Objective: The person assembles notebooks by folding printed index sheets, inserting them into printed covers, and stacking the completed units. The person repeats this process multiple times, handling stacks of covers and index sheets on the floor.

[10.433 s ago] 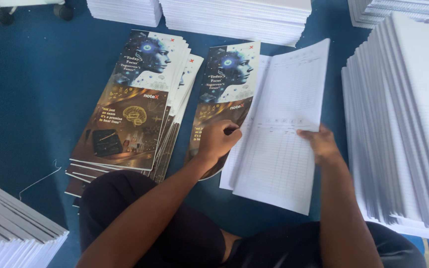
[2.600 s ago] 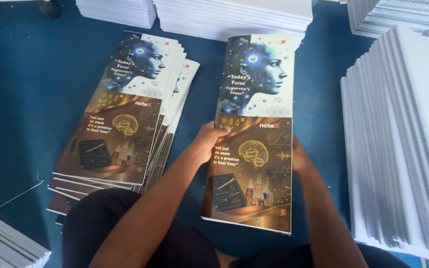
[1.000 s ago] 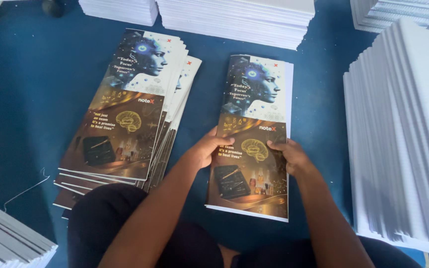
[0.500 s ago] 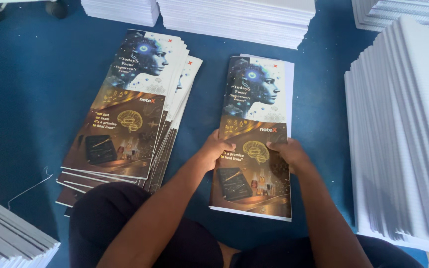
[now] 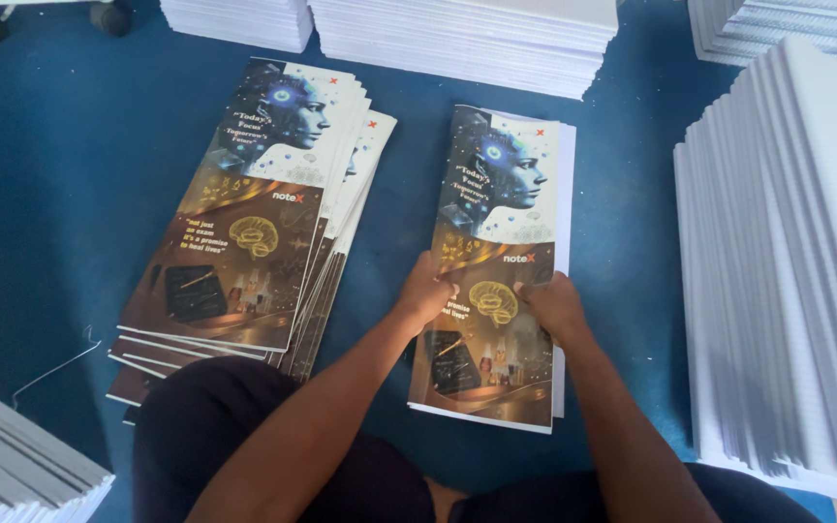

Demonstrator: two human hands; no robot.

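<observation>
A folded booklet (image 5: pixel 496 208) with a printed cover, a blue head profile above and a gold brain below, lies on the blue floor in front of me. My left hand (image 5: pixel 425 293) presses on its left edge near the middle. My right hand (image 5: pixel 554 302) presses on the cover toward its right side. Both hands lie flat on the booklet with fingers curled at the fold. White inner sheets stick out along the booklet's right edge.
A fanned pile of matching covers (image 5: pixel 254 232) lies to the left. Tall stacks of white ruled sheets (image 5: pixel 796 252) stand at the right, more stacks (image 5: pixel 467 34) along the top, and another (image 5: pixel 12 465) at bottom left. My dark-clothed knees (image 5: pixel 244 446) are below.
Earlier the booklet lay open showing white ruled pages; it was then closed under its cover. In the last second my hands slid slightly and kept pressing on it.
</observation>
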